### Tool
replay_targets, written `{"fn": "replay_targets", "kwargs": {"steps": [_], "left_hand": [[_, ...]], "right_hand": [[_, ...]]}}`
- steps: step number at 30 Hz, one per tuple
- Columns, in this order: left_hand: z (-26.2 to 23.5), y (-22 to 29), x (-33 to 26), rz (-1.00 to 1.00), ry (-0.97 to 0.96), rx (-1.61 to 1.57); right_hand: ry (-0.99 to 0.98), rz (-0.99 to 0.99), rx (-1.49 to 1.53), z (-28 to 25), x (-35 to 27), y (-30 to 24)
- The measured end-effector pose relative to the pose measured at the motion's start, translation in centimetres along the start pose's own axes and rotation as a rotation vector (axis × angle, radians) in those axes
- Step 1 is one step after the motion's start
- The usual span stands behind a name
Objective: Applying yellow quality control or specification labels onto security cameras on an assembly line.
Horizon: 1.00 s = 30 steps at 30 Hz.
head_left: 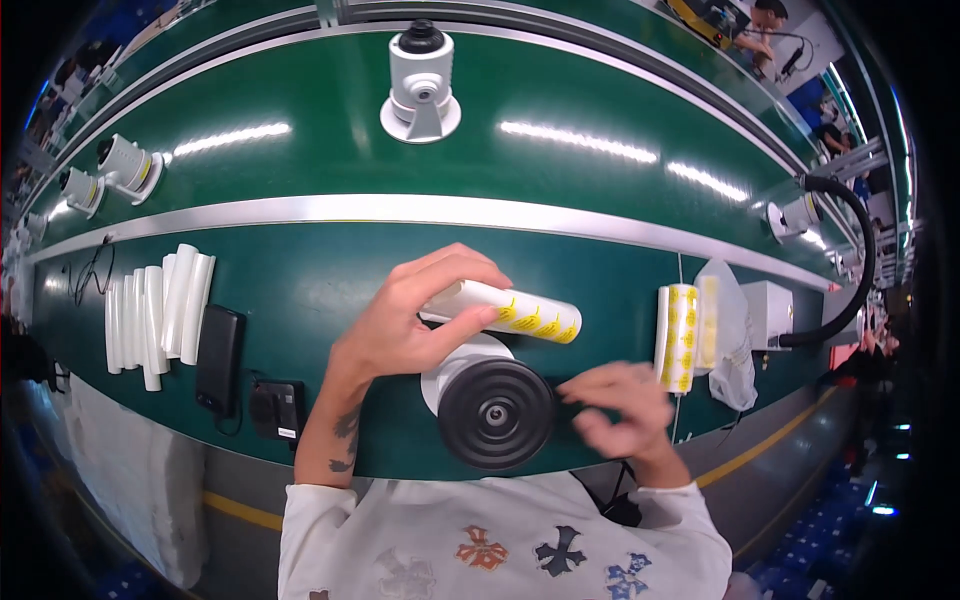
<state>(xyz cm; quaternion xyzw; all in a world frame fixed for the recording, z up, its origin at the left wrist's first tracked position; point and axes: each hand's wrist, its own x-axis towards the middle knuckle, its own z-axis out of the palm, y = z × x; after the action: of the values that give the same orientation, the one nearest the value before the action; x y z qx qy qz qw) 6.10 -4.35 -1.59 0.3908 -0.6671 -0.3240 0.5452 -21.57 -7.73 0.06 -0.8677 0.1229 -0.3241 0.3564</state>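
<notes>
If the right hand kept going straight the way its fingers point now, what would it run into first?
Probably the black round base of the white device: the right hand points left, fingertips at its rim. Depth is unclear.

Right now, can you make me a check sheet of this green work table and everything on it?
Surface: green bench with a silver rail, bare in the middle.
Job's things: white roll with yellow stickers; white device with a round black base at the near edge.
Clutter: white strips, black phone, black adapter, second sticker roll, clear bag, white box.
Hands: left hand grips the sticker roll; right hand, blurred, touches the black base.
Cables: thin wire far left; thick black hose right.
Surroundings: white cameras on the belt beyond; people at work far right.
</notes>
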Motion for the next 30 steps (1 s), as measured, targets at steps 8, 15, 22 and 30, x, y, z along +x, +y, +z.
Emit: {"fn": "replay_targets", "kwargs": {"steps": [8,15,22,30], "left_hand": [[0.8,0.6,0.7,0.034,-0.005,0.0],[0.9,0.1,-0.2,0.005,0.052,0.011],[1.0,-0.5,-1.0,0.014,0.089,-0.01],[1.7,-0.4,-1.8,-0.054,0.209,-0.117]], "right_hand": [[-0.02,0.12,-0.18,0.2,8.5,0.2],[-0.055,0.088,-0.17,0.5,8.5,0.1],[-0.102,0.137,-0.159,0.8,9.4,-0.4],[-0.101,0.186,-0.092,0.9,9.0,-0.3]]}}
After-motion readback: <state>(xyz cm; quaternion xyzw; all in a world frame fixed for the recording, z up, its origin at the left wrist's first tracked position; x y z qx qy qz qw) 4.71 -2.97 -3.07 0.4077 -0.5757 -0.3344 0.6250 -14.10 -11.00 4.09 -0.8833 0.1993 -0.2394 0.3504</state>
